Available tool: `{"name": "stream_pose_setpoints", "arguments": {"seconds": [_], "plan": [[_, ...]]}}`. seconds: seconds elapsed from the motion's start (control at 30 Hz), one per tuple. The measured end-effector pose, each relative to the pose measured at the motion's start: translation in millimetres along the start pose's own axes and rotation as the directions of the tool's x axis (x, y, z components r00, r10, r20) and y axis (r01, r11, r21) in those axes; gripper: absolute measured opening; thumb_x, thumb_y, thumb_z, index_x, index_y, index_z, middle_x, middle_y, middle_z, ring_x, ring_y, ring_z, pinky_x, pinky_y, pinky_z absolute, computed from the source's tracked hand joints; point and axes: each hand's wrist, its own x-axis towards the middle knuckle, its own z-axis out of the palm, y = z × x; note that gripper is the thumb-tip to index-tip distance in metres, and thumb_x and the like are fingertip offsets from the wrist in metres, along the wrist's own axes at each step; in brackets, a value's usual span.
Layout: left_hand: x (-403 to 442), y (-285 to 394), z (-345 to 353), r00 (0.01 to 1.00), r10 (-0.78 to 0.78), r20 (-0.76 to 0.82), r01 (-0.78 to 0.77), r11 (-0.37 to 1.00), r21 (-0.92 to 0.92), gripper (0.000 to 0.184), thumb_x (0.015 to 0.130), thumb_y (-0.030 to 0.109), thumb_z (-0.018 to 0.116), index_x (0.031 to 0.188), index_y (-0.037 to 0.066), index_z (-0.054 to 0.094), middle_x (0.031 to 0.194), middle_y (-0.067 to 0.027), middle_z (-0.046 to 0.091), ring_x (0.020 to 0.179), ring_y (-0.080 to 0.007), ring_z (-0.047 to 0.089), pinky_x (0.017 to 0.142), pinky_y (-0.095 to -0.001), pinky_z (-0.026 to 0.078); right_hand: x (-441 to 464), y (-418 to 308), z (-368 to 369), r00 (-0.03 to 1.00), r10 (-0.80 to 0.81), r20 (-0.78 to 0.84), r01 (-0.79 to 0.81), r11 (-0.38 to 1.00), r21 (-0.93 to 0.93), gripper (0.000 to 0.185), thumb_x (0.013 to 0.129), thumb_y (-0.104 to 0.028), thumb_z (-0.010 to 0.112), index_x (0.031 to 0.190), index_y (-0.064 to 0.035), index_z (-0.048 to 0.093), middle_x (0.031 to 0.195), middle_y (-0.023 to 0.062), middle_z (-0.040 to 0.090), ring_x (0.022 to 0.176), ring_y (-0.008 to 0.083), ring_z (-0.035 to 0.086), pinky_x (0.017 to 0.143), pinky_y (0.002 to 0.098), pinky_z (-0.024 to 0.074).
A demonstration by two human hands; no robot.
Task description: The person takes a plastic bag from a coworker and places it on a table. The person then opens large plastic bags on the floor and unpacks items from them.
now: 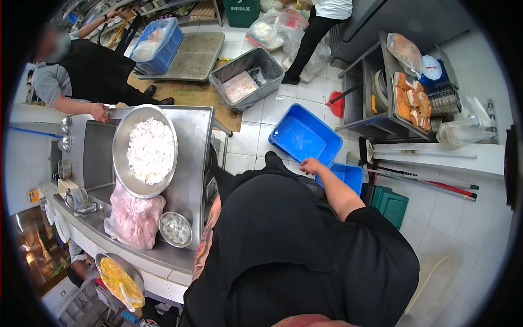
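Note:
My right hand hangs low in front of me, its fingers loosely bent and nothing visible in them. In the picture it overlaps the near edge of a large blue tub on the floor; whether it touches cannot be told. A second blue tub lies just right of that hand. Part of my left forearm shows beside the steel counter, but the hand is hidden. On the counter are a perforated metal bowl of white pieces, a plastic bag of pink meat and a small bowl of greyish pieces.
A person in a black apron stands across the sink. Another person's dark-trousered leg is ahead. A grey bin holds bagged goods. Bread and a scale sit on the right shelf. Poles lie along the wall.

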Motion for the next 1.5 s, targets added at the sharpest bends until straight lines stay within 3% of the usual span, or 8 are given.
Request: {"name": "stream_pose_setpoints", "arguments": {"seconds": [0.43, 0.67, 0.8, 0.9, 1.13, 1.2, 1.4, 1.5], "plan": [[3, 3, -2, 0.999, -0.030, 0.019, 0.030, 0.999, 0.037, 0.061, 0.101, 0.050, 0.041, 0.127, -0.003, 0.056, 0.123, -0.0123, 0.062, 0.115, -0.0188, 0.056, 0.101, -0.0304, 0.041, 11, 7, 8, 0.999, -0.046, 0.025, 0.046, 0.999, -0.009, 0.031, 0.085, -0.033, 0.070, 0.105, -0.0092, 0.068, 0.087, 0.0044, 0.070, 0.071, 0.0161, 0.067, 0.059, 0.0323, 0.0491], [6, 13, -3, 0.996, -0.064, 0.054, 0.060, 0.995, 0.076, 0.061, 0.101, 0.050, 0.041, 0.127, -0.003, 0.056, 0.124, -0.0123, 0.062, 0.115, -0.0188, 0.056, 0.101, -0.0303, 0.041, -4, -17, 9, 0.978, 0.007, 0.211, 0.031, 0.983, -0.180, 0.040, 0.088, -0.045, 0.062, 0.116, -0.0167, 0.065, 0.105, 0.0029, 0.068, 0.089, 0.0209, 0.066, 0.072, 0.0436, 0.0517], [0, 35, 7, 0.987, -0.074, 0.143, 0.058, 0.992, 0.112, 0.062, 0.101, 0.050, 0.041, 0.128, -0.003, 0.056, 0.124, -0.0124, 0.062, 0.116, -0.0189, 0.055, 0.101, -0.0303, 0.040, -2, -22, 13, 0.964, 0.022, 0.265, 0.029, 0.982, -0.189, 0.042, 0.088, -0.048, 0.061, 0.120, -0.0208, 0.065, 0.114, 0.0012, 0.065, 0.097, 0.0218, 0.062, 0.073, 0.0449, 0.0524], [-22, 65, 32, 0.964, 0.094, 0.248, -0.079, 0.995, -0.068, 0.072, 0.096, 0.059, 0.043, 0.134, -0.001, 0.050, 0.131, -0.0118, 0.057, 0.121, -0.0187, 0.051, 0.105, -0.0312, 0.037, 2, -22, 15, 0.963, 0.007, 0.269, 0.051, 0.977, -0.209, 0.043, 0.088, -0.047, 0.061, 0.121, -0.0204, 0.064, 0.114, 0.0020, 0.065, 0.095, 0.0217, 0.061, 0.075, 0.0454, 0.0525], [11, 78, 43, 0.888, 0.100, 0.450, -0.067, 0.994, -0.090, 0.072, 0.094, 0.056, 0.051, 0.140, 0.001, 0.044, 0.139, -0.0113, 0.050, 0.128, -0.0193, 0.046, 0.108, -0.0332, 0.034, 2, 7, -3, 0.976, 0.014, 0.218, 0.024, 0.985, -0.169, 0.042, 0.089, -0.047, 0.059, 0.121, -0.0187, 0.064, 0.109, 0.0019, 0.066, 0.093, 0.0203, 0.062, 0.068, 0.0413, 0.0517], [20, 92, 49, 0.864, 0.095, 0.495, -0.064, 0.995, -0.079, 0.068, 0.095, 0.054, 0.050, 0.141, 0.003, 0.044, 0.140, -0.0101, 0.049, 0.128, -0.0195, 0.045, 0.109, -0.0335, 0.034, 2, 16, -15, 0.978, 0.040, 0.205, -0.004, 0.985, -0.173, 0.043, 0.090, -0.046, 0.059, 0.122, -0.0183, 0.063, 0.107, 0.0011, 0.066, 0.089, 0.0200, 0.064, 0.067, 0.0407, 0.0508], [32, 160, 82, 0.753, 0.177, 0.634, -0.318, 0.941, 0.114, 0.063, 0.099, 0.056, 0.039, 0.138, 0.008, 0.051, 0.137, -0.0094, 0.052, 0.127, -0.0198, 0.046, 0.109, -0.0322, 0.032, -6, 15, -59, 0.964, 0.162, 0.211, -0.107, 0.962, -0.250, 0.045, 0.088, -0.049, 0.061, 0.121, -0.0185, 0.062, 0.108, 0.0024, 0.066, 0.090, 0.0215, 0.066, 0.075, 0.0451, 0.0519], [37, 190, 93, 0.734, 0.114, 0.669, -0.331, 0.921, 0.206, 0.062, 0.099, 0.056, 0.037, 0.135, 0.008, 0.054, 0.137, -0.0106, 0.052, 0.127, -0.0202, 0.046, 0.109, -0.0316, 0.031, -5, -4, -81, 0.974, 0.095, 0.207, -0.033, 0.957, -0.288, 0.047, 0.090, -0.047, 0.061, 0.115, -0.0071, 0.065, 0.102, 0.0110, 0.067, 0.080, 0.0260, 0.066, 0.065, 0.0384, 0.0535]]}}
